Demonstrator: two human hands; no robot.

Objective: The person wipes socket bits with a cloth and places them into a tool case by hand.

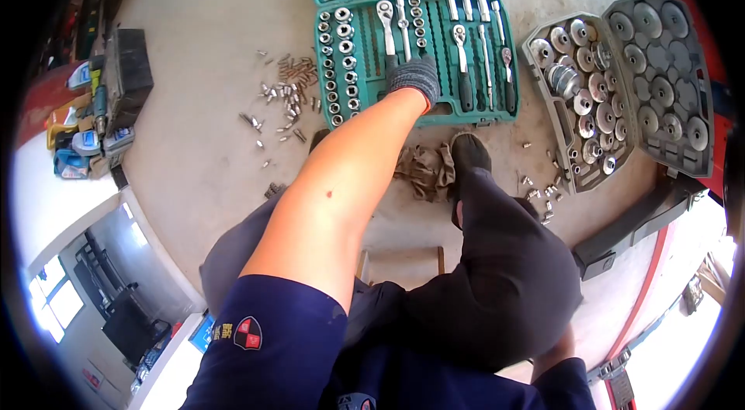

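Observation:
My left hand (pixel 415 78), in a dark grey knitted glove, reaches down into the lower half of an open green tool case (pixel 369 61). It covers the lower ends of a large ratchet (pixel 386 22) and a slim bar tool (pixel 403 26). Its fingers are mostly hidden behind the back of the hand, so their grip cannot be made out. Rows of sockets (pixel 345 47) lie to its left, and a smaller ratchet (pixel 461 57) rests in its slot to the right. My right hand is hidden behind my right thigh; only part of the forearm shows.
Loose sockets and bits (pixel 291 96) are scattered left of the case, with more small pieces (pixel 547 193) at right. A crumpled cloth (pixel 427 172) lies between my feet. An open grey case (pixel 570 134) holds round metal cups. Bottles and a dark box (pixel 130 72) stand far left.

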